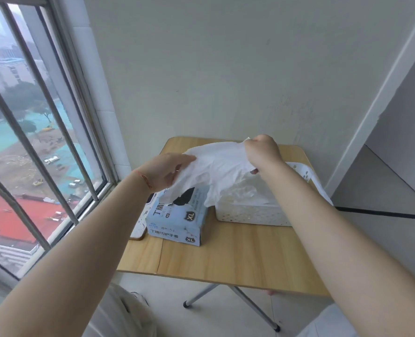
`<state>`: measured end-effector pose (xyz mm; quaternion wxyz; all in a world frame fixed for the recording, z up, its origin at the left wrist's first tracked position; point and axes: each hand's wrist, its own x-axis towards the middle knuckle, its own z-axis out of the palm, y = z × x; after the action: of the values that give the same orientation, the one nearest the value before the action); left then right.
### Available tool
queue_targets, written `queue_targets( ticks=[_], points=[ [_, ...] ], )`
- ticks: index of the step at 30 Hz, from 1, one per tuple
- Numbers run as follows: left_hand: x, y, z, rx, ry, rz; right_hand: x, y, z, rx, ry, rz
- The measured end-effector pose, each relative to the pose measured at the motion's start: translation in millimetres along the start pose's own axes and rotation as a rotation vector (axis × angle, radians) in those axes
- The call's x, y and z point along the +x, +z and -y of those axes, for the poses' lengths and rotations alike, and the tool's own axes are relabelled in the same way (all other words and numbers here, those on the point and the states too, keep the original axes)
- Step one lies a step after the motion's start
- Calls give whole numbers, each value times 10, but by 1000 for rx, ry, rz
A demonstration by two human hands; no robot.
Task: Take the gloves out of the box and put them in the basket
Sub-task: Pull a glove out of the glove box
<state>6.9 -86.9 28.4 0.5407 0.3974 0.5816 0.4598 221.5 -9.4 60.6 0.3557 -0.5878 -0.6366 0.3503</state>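
— What's around you, from the left?
— A barred window (31,132), then your left hand (167,170) and right hand (262,149), both pinching a white glove (216,166) stretched between your fingers.
— Below them?
— The blue box (177,222) and the white basket (250,214), on a wooden table (238,254) against a pale wall (213,69).

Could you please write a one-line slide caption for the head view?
Both hands, left and right, stretch a white glove above the box and basket.
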Motion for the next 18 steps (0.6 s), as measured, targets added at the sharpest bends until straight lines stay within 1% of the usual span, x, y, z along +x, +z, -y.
queue_targets(
  ticks=[3, 5, 6, 8, 10, 11, 14, 15, 16, 17, 18],
  points=[
    [217, 298, -125, 158, 5, 11, 165, -194, -297, 2, 99, 25],
    [377, 498, -179, 224, -11, 6, 244, -345, -487, -11, 130, 25],
    [437, 625, -215, 293, -5, 8, 269, -429, -582, -33, 133, 17],
    [559, 875, -285, 523, 6, 5, 321, -587, -774, -120, 115, -30],
    [650, 1084, -324, 846, 32, -28, 355, -674, -952, -262, 49, -113],
    [719, 1186, -314, 952, 65, -57, 373, -716, -1043, -329, 18, -158],
    [870, 1315, -296, 971, 139, -152, 409, -729, -1198, -526, -95, -247],
    [899, 1347, -287, 1050, 168, -197, 417, -726, -1227, -595, -121, -250],
    [916, 1372, -267, 1184, 214, -244, 421, -724, -1235, -659, -136, -245],
    [936, 1408, -229, 1318, 287, -288, 424, -720, -1253, -717, -141, -234],
    [927, 1433, -186, 1377, 396, -314, 418, -709, -1249, -777, -146, -224]
  ],
)
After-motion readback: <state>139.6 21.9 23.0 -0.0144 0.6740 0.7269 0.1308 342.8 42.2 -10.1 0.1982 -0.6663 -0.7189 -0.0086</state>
